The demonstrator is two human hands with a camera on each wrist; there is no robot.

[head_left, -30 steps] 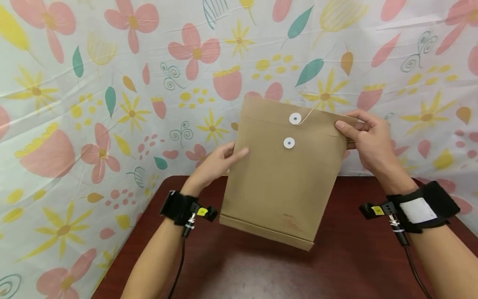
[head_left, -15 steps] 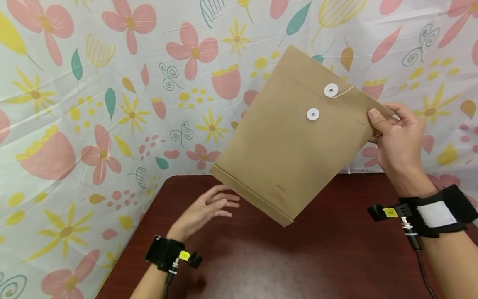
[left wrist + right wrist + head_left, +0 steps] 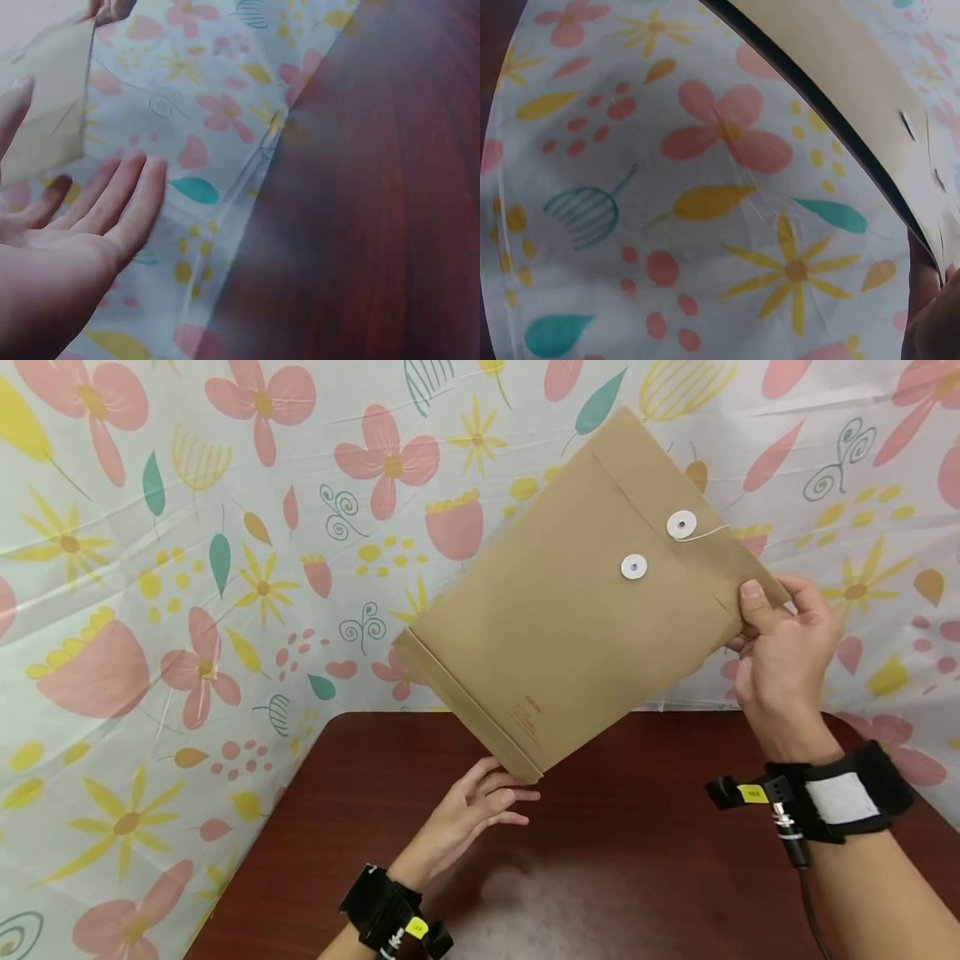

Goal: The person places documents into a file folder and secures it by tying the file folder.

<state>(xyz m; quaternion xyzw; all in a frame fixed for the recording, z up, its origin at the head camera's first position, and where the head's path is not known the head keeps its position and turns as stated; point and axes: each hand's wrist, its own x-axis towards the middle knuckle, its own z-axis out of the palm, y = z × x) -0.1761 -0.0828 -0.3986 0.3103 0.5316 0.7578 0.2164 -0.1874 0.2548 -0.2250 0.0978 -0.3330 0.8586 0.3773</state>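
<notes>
A brown kraft document envelope [image 3: 555, 602] hangs tilted above the table, its flap side facing me. Two white paper discs show on it: the upper disc [image 3: 681, 525] on the flap carries a short string, and the lower disc [image 3: 633, 567] sits on the body. My right hand [image 3: 787, 652] pinches the flap-end corner, thumb in front and fingers behind. Below the envelope's lowest corner is my left hand [image 3: 468, 818], fingers extended and spread, fingertips right by that corner. In the left wrist view the left hand [image 3: 82, 232] has its palm turned up and holds nothing.
The dark red-brown table [image 3: 637, 877] lies beneath both hands. A white curtain with a flower print [image 3: 247, 568] closes off the back and left. Each wrist wears a black strap, the left strap [image 3: 381, 906] and right strap [image 3: 840, 793], with a cable.
My left hand let go of the envelope's left edge, dropped, then moved right under its bottom corner. My right hand carried the envelope up and right, tilting its bottom end out to the left.
</notes>
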